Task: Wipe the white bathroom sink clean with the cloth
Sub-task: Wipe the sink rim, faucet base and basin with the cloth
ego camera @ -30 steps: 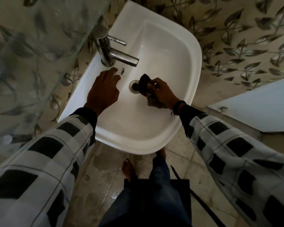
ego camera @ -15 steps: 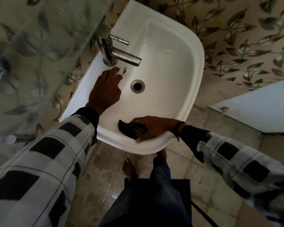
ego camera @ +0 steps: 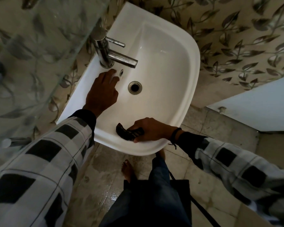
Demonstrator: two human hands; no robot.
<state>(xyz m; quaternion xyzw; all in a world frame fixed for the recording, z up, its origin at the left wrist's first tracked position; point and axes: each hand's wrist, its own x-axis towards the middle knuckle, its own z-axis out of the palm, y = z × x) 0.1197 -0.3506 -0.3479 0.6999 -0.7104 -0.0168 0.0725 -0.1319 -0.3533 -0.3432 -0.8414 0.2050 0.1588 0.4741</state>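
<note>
The white sink (ego camera: 175, 66) hangs on the leaf-patterned wall, seen from above. My right hand (ego camera: 152, 129) presses a dark cloth (ego camera: 127, 132) against the inside of the basin's near rim. The cloth sticks out to the left of my fingers. My left hand (ego camera: 103, 91) lies flat on the sink's left ledge, fingers spread, just below the chrome tap (ego camera: 112, 54) and beside the small overflow hole. The round drain (ego camera: 134, 88) sits uncovered between the two hands.
A glass shelf (ego camera: 44, 46) juts out over the left of the sink. A white door or panel (ego camera: 259, 105) stands at the right. Below the basin are a wet tiled floor (ego camera: 103, 185), my bare feet and my dark trousers.
My right hand has carried the cloth from the drain down to the near rim of the basin, uncovering the drain. Over the last half second it barely shifted. My left hand stayed put.
</note>
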